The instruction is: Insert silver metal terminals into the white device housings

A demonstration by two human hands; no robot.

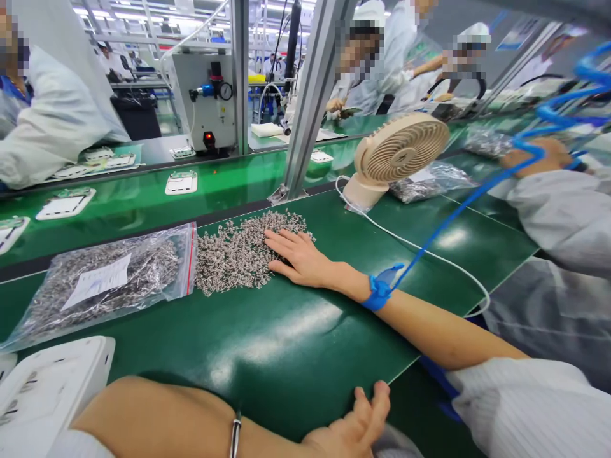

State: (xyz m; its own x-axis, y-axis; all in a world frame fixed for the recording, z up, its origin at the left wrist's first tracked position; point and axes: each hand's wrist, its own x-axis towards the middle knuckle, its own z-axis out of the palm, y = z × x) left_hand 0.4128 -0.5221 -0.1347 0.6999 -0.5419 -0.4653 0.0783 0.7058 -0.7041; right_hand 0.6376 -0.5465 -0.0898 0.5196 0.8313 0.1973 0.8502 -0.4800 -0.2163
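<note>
My right hand (301, 257) lies palm down with spread fingers on the right end of a pile of small metal clip-like parts (233, 254). A blue wrist strap (379, 289) is around that wrist, with a coiled blue cord leading up to the right. At the table's front edge is my left hand (351, 432), partly cut off by the frame. Its visible fingers are bent and apart, with nothing seen in them. Left of the pile, touching it, lies a clear zip bag (157, 264) full of similar metal parts, with a white label (98, 280).
White device housings (57, 394) sit at the lower left. A beige fan (401, 152) with a white cable stands behind my right arm. Beyond a metal post (312, 95), a green conveyor (229, 181) carries white panels (181, 183). Co-workers stand across it; another person's arm (563, 203) is at right.
</note>
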